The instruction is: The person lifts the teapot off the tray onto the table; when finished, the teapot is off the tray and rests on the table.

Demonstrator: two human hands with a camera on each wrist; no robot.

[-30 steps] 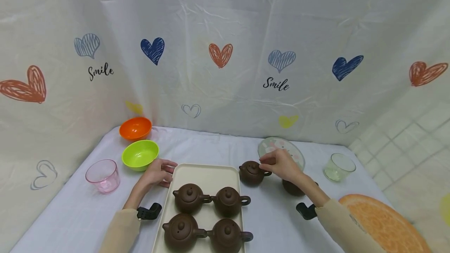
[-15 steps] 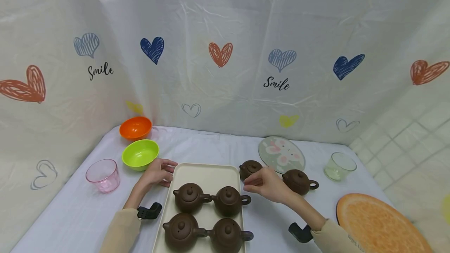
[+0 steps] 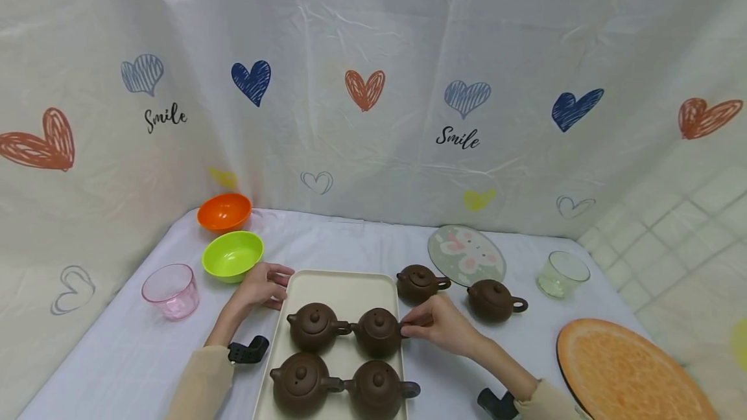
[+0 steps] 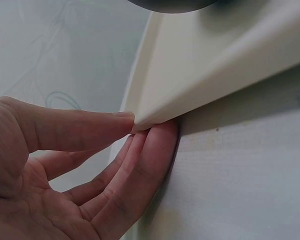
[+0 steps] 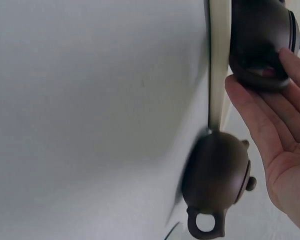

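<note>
Tray, its near edge cut off from view, carries four brown teapots in two rows. The right hand pinches the partly hidden handle of the far-right teapot, by the tray's right edge. Beyond that row lies a bare strip; the left hand pinches the rim near the far-left corner. "Smile" reads twice on the curtain behind.

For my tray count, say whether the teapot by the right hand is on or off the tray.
On: the head view shows the teapot standing inside the tray's rim, right hand at its handle.
</note>
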